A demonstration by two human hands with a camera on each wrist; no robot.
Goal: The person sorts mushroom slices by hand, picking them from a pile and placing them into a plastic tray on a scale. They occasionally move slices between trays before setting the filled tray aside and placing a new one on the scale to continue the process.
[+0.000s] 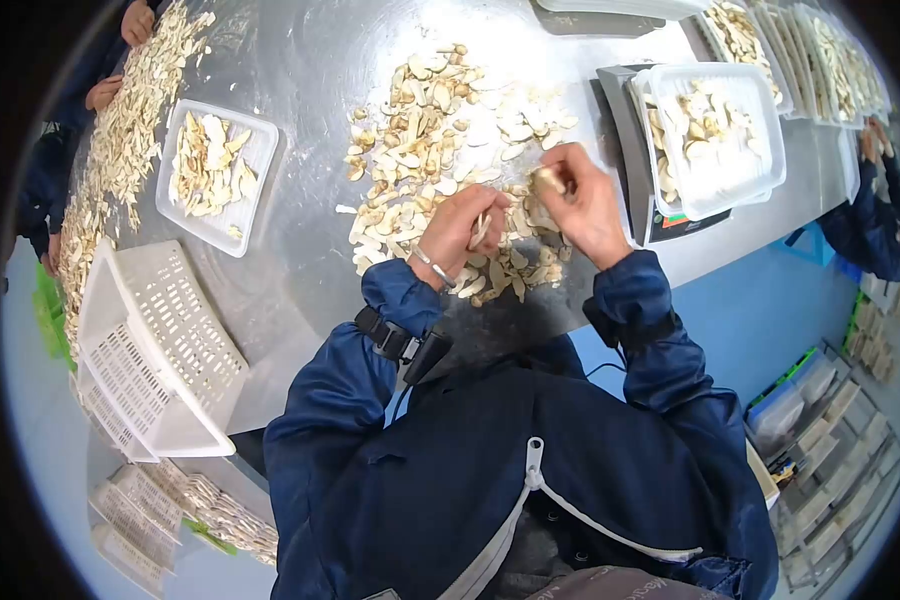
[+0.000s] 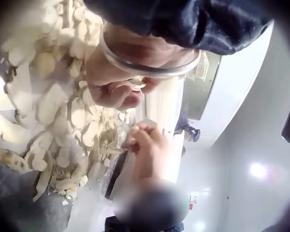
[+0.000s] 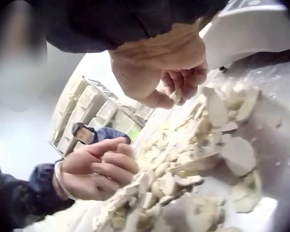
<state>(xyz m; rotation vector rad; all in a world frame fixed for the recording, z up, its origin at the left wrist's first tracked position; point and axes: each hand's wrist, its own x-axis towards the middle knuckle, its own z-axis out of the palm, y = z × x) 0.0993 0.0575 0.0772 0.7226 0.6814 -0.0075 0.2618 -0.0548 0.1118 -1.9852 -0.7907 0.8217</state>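
Observation:
A heap of pale dried slices (image 1: 430, 150) covers the steel table (image 1: 310, 60) in front of me. My left hand (image 1: 482, 232), a metal bangle (image 1: 432, 268) on its wrist, rests at the heap's near edge and pinches one long slice (image 1: 479, 230). My right hand (image 1: 558, 184) hovers just to the right, its fingers curled round a few slices (image 1: 547, 180). In the right wrist view the right hand (image 3: 179, 89) pinches a small slice (image 3: 176, 98) above the heap (image 3: 183, 179), with the left hand (image 3: 106, 164) beyond. The left wrist view shows the left hand (image 2: 121, 94) curled over the slices (image 2: 63, 111).
A white tray (image 1: 760, 170) holding slices sits on a scale (image 1: 620, 110) at the right, with more trays (image 1: 830, 60) behind it. Another white tray (image 1: 260, 140) and a tipped white basket (image 1: 150, 350) lie to the left. Other people's hands (image 1: 135, 20) work at a second heap (image 1: 120, 140).

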